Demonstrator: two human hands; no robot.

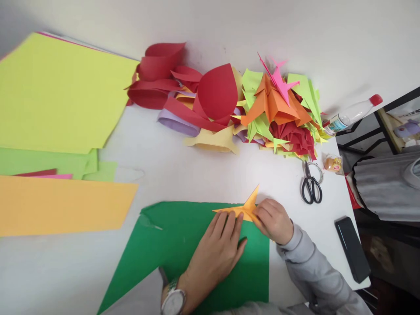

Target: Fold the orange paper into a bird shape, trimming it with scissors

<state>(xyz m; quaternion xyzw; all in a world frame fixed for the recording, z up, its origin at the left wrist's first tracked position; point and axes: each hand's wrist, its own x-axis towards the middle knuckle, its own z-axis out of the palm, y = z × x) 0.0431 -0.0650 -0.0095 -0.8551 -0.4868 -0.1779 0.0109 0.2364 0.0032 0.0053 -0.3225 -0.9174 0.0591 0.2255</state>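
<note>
A folded orange-yellow paper piece (250, 203) with pointed ends lies near the far edge of a green sheet (157, 258). My left hand (218, 245) rests flat across its near side, fingers stretched out and touching the paper. At the paper's right end my right hand (274, 221) is closed, pinching it between thumb and fingers. One point sticks up and away between the hands, another reaches left past my left fingertips. The part beneath my fingers is hidden.
Large yellow sheets (65, 96) and an orange sheet (65, 205) lie left. Red paper loops (216, 94) and folded paper shapes (272, 100) are heaped along the wall. Black scissors (311, 186), a wrapped snack (333, 163), a bottle (354, 111) and a black phone (352, 249) are on the right.
</note>
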